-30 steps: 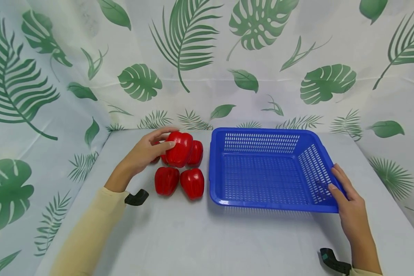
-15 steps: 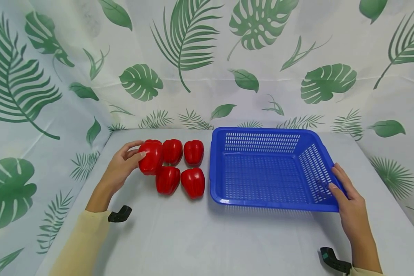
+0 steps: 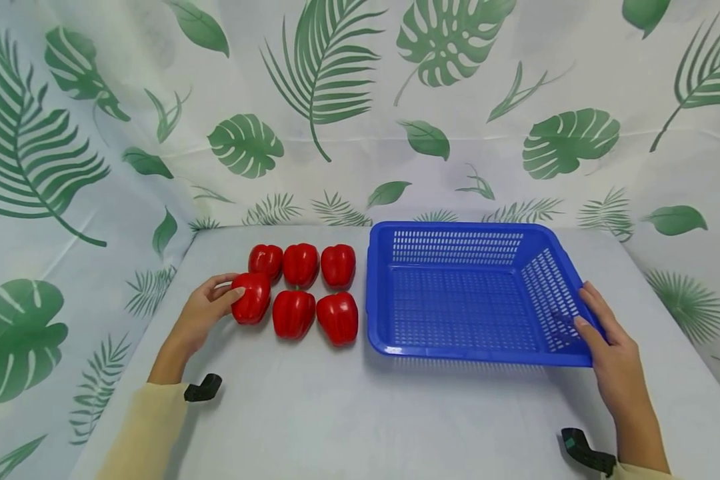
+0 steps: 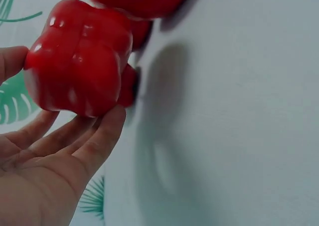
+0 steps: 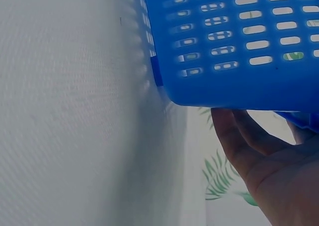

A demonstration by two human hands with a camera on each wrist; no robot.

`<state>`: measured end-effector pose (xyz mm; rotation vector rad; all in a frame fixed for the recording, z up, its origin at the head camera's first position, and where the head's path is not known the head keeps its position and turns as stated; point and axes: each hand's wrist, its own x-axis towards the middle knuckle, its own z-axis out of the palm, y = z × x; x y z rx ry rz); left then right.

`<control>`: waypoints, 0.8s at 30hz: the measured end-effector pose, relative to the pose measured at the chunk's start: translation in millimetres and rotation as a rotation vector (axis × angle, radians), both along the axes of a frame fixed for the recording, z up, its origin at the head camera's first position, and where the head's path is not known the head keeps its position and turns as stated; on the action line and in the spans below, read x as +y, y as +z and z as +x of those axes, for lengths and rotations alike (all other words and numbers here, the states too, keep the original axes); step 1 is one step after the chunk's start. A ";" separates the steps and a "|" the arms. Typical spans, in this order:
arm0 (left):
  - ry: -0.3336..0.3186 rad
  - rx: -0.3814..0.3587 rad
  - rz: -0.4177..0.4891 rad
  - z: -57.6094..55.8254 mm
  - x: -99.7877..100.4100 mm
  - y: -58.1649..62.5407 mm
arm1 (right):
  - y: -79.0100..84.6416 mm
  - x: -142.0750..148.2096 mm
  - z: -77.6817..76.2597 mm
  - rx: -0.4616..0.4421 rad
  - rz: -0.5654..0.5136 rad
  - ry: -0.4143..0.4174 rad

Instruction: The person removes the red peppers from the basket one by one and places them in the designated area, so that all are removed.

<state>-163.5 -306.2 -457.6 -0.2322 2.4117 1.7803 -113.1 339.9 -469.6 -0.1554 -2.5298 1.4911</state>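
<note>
My left hand (image 3: 203, 312) holds a glossy red bell pepper (image 3: 252, 299) between thumb and fingers, at the left end of the front row of peppers. In the left wrist view this pepper (image 4: 79, 61) casts a separate shadow on the table. Beside it lie two front-row peppers, one in the middle (image 3: 294, 315) and one at the right (image 3: 338, 319). Behind them a left (image 3: 267, 261), a middle (image 3: 301, 265) and a right pepper (image 3: 339, 267) form the back row. My right hand (image 3: 615, 347) grips the right rim of a blue plastic basket (image 3: 468, 359), whose inside holds nothing.
The basket stands right of the peppers on a white-covered table (image 3: 360, 420). A white curtain (image 3: 348, 173) with green leaf prints hangs behind and at both sides. Black wrist-worn pieces (image 3: 204, 388) show at the sleeve ends.
My left hand has carried the pepper leftward from over the back row, then down and toward me to the front row's left end. My right hand keeps its grip on the basket.
</note>
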 end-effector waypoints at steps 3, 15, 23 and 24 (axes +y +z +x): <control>-0.012 -0.010 -0.005 2.4 -1.7 -7.4 | 0.8 0.4 0.5 -0.019 0.010 0.015; -0.020 0.004 -0.089 8.2 1.6 -16.6 | 6.3 12.2 2.6 -0.074 0.073 0.129; -0.065 0.010 -0.086 13.3 -2.8 -14.7 | 23.1 28.6 -5.0 -0.095 0.129 0.206; -0.072 0.008 -0.087 13.9 -3.4 -14.3 | 27.7 30.1 -7.1 -0.099 0.145 0.205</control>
